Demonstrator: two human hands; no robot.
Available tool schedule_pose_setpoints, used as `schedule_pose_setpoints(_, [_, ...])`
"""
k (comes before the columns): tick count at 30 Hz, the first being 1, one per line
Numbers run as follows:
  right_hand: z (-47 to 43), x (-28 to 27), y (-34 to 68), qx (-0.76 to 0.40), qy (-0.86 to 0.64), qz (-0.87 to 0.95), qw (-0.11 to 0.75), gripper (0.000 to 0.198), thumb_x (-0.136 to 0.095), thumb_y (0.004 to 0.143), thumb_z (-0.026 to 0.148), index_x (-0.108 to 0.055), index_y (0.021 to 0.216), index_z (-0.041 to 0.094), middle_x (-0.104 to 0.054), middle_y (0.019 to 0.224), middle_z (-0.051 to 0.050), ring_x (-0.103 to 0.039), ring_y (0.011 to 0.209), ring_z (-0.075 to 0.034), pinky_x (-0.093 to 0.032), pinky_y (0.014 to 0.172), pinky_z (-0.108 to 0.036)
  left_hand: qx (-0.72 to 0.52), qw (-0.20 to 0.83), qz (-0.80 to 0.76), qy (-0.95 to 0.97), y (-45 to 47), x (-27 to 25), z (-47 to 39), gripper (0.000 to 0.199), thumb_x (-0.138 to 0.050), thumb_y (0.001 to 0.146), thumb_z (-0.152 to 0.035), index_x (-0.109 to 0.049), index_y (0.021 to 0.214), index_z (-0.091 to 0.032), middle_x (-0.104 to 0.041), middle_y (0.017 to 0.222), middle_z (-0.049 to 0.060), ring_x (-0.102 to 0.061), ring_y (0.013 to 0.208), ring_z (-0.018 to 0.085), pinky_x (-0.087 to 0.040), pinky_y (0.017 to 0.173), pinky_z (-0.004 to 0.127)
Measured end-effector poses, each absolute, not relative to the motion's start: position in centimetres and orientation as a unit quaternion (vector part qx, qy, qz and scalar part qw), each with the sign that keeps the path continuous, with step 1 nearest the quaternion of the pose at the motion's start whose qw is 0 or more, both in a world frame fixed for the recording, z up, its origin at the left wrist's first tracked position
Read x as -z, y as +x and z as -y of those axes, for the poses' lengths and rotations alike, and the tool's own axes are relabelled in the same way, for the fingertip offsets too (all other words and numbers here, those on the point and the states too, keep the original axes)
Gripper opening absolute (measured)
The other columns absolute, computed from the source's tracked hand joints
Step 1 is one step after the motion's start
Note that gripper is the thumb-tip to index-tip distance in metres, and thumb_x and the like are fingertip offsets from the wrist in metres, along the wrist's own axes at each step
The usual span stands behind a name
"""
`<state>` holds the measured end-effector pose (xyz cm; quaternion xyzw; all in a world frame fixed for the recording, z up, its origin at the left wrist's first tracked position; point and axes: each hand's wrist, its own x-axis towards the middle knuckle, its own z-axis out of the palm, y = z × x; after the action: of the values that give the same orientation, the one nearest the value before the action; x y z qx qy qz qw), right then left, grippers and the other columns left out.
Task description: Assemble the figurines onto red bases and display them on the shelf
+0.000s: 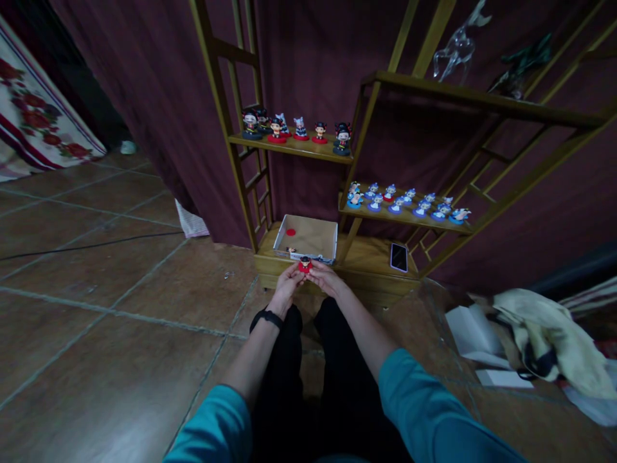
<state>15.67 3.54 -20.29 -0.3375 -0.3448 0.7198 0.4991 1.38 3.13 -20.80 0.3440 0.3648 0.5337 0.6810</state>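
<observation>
Between both hands, just in front of the shelf's bottom board, is a small figurine (305, 264) with dark hair and a red base. My left hand (288, 283) pinches it from the left, while my right hand (324, 276) grips its right side. Right behind the hands stands a shallow open box (318, 233) with a tan inside. In it lie a red disc (290, 232) and another small dark-haired figurine (291, 249) near the front wall.
The wooden shelf (308, 149) holds several figurines on its upper left board. Several blue and white figurines (396, 205) stand on the middle right board. A phone (398, 256) lies on the bottom board. A glass deer (457, 48) stands up high. Bags and white boxes (477, 334) are on the floor at right.
</observation>
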Motion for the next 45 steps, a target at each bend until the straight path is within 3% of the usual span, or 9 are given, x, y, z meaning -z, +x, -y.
schedule_pose_setpoints(8, [-4.3, 21.0, 15.6, -0.712, -0.352, 0.332, 0.509, 0.035, -0.061, 0.069, 0.007, -0.057, 0.102, 0.020, -0.065, 0.096, -0.002, -0.063, 0.082, -0.011, -0.051, 0.077, -0.024, -0.528, 0.638, -0.395, 0.397, 1.7, 20.2, -4.0, 0.047, -0.069, 0.058, -0.013, -0.061, 0.104, -0.013, -0.059, 0.059, -0.001, -0.051, 0.052, 0.009, -0.035, 0.050, 0.019])
schedule_pose_setpoints(23, [-5.5, 21.8, 15.4, -0.722, -0.350, 0.321, 0.504, 0.040, -0.060, 0.068, 0.005, -0.056, 0.105, 0.021, -0.065, 0.095, -0.001, -0.063, 0.084, -0.011, -0.050, 0.082, -0.026, -0.526, 0.637, -0.408, 0.389, 1.5, 21.6, -4.8, 0.056, -0.067, 0.059, -0.013, -0.056, 0.114, -0.013, -0.058, 0.059, -0.002, -0.050, 0.052, 0.008, -0.036, 0.051, 0.020])
schedule_pose_setpoints(33, [-5.6, 22.4, 16.0, -0.726, -0.346, 0.327, 0.497, 0.041, -0.061, 0.066, 0.005, -0.056, 0.103, 0.021, -0.064, 0.102, -0.002, -0.062, 0.089, -0.013, -0.048, 0.084, -0.027, -0.539, 0.569, -0.431, 0.448, 2.2, 21.1, -4.4, 0.056, -0.065, 0.061, -0.009, -0.054, 0.117, -0.014, -0.059, 0.060, -0.001, -0.053, 0.056, 0.012, -0.042, 0.060, 0.023])
schedule_pose_setpoints(36, [-5.6, 22.4, 16.2, -0.724, -0.352, 0.335, 0.489, 0.040, -0.061, 0.066, 0.006, -0.057, 0.102, 0.021, -0.064, 0.102, -0.001, -0.061, 0.092, -0.013, -0.048, 0.085, -0.027, -0.495, 0.495, -0.497, 0.513, 2.1, 19.9, -3.7, 0.052, -0.063, 0.066, -0.016, -0.053, 0.117, -0.016, -0.065, 0.077, 0.004, -0.058, 0.072, 0.017, -0.043, 0.068, 0.025])
schedule_pose_setpoints(39, [-5.6, 22.3, 16.2, -0.718, -0.361, 0.349, 0.482, 0.036, -0.061, 0.067, 0.007, -0.058, 0.099, 0.021, -0.064, 0.102, -0.001, -0.060, 0.094, -0.013, -0.048, 0.086, -0.027, -0.366, 0.361, -0.582, 0.630, 2.0, 18.8, -2.9, 0.050, -0.056, 0.075, -0.024, -0.045, 0.123, -0.019, -0.064, 0.093, 0.007, -0.058, 0.087, 0.020, -0.042, 0.075, 0.028])
schedule_pose_setpoints(45, [-5.7, 22.4, 16.1, -0.713, -0.369, 0.348, 0.485, 0.033, -0.059, 0.067, 0.005, -0.058, 0.096, 0.022, -0.064, 0.101, 0.001, -0.061, 0.092, -0.011, -0.049, 0.086, -0.027, -0.211, 0.107, -0.596, 0.767, 1.4, 18.1, -2.2, 0.047, -0.039, 0.085, -0.033, -0.034, 0.129, -0.018, -0.060, 0.103, 0.012, -0.057, 0.092, 0.022, -0.041, 0.077, 0.029])
